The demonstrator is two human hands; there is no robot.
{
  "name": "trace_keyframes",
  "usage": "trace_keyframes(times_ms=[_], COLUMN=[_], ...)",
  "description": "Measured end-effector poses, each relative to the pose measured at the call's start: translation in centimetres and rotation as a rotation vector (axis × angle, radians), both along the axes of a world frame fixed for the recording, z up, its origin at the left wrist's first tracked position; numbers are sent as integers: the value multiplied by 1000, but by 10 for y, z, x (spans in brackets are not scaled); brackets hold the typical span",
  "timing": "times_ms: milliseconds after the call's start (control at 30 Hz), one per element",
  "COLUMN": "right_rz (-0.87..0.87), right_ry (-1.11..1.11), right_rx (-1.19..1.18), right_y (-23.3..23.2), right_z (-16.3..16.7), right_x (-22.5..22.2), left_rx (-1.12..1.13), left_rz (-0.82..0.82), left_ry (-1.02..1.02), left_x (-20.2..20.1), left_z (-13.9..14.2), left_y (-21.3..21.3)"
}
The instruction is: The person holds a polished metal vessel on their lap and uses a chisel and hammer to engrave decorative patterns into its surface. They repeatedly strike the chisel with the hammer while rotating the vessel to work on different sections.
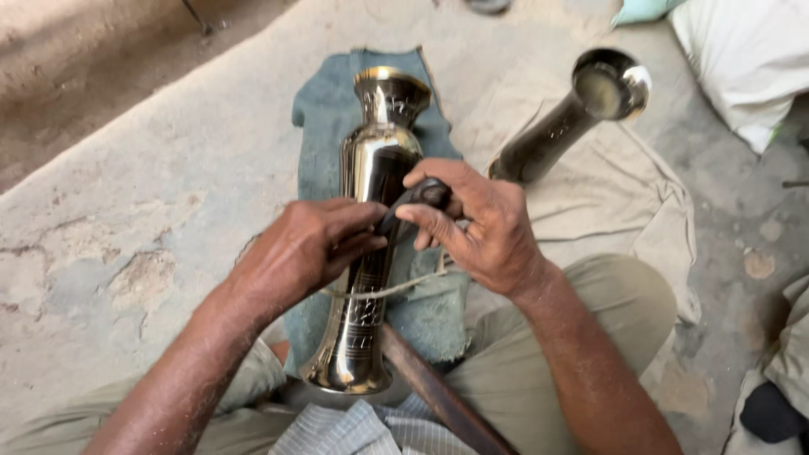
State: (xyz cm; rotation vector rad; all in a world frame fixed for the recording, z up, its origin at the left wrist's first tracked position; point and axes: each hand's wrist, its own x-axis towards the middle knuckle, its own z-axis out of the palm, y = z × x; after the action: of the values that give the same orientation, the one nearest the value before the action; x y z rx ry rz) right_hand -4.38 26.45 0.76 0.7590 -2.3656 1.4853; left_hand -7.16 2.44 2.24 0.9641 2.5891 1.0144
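Both forearms reach forward from below; the left hand [305,246] and right hand [472,221] meet, fingers curled closed, knuckles up.

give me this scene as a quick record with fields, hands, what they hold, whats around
left hand: rests on the shiny metal vase, fingers on the dark tool
right hand: grips the dark tool against the vase
vase: lies lengthwise on a blue-green cloth, mouth away from the person
second vase: dull, lying on a beige cloth to the right
wooden stick: beneath the vase's base
floor: bare concrete
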Motion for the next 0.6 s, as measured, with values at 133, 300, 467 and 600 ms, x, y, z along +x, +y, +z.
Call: trace_keyframes(times_ms=[133,300,467,600], right_rz=[9,-24,168,40], right_ry=[-75,-103,-115,-142], right_rx=[-57,12,290,669], right_y=[-5,-14,-5,-16], right_z=[11,39,63,81], right_x=[1,10,25,24], left_rx=[78,159,185,137], left_rz=[-20,-80,-221,-265], left_ry=[71,48,-32,-51], left_x=[0,-7,-14,-25], left_z=[-2,1,2,-3], left_y=[1,-2,-11,-6])
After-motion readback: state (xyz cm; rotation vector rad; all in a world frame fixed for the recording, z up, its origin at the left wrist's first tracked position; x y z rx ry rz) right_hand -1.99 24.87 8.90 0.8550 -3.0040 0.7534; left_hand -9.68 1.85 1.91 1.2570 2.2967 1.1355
